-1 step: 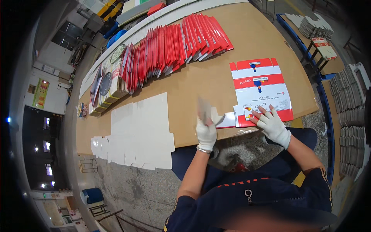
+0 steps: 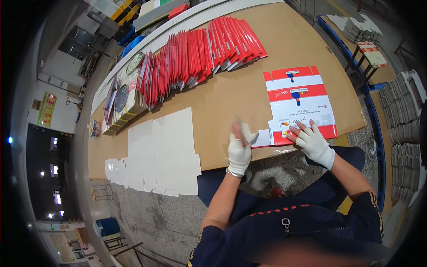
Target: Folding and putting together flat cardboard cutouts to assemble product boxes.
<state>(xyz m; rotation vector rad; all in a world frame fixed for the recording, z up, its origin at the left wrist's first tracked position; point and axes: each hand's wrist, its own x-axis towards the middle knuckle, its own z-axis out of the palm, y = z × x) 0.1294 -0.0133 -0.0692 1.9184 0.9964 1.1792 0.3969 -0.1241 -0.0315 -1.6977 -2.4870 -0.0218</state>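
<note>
A red-and-white printed carton blank [image 2: 307, 104] lies flat near the table's right front edge. My right hand [image 2: 313, 144], in a white glove with bare fingertips, rests on its lower part with the fingers spread. Left of the blank sticks out a narrow white-and-red flap [image 2: 261, 139]. My left hand [image 2: 240, 155], gloved the same way, is at that flap's outer end, its fingers raised and smeared by motion. A pale flat piece [image 2: 248, 135] with a bent end stands against these fingers; whether it belongs to the flap I cannot make out.
A long leaning row of folded red cartons [image 2: 187, 58] runs along the table's far side. White carton blanks [image 2: 162, 147] overlap at the left, over the front edge. A strapped bundle [image 2: 126, 109] stands behind them. Stacked grey cardboard [image 2: 402, 133] fills the right.
My left hand has shifted slightly to the right, and the blurred flat piece at its fingers has changed its angle. My right hand and the printed blank stay in place.
</note>
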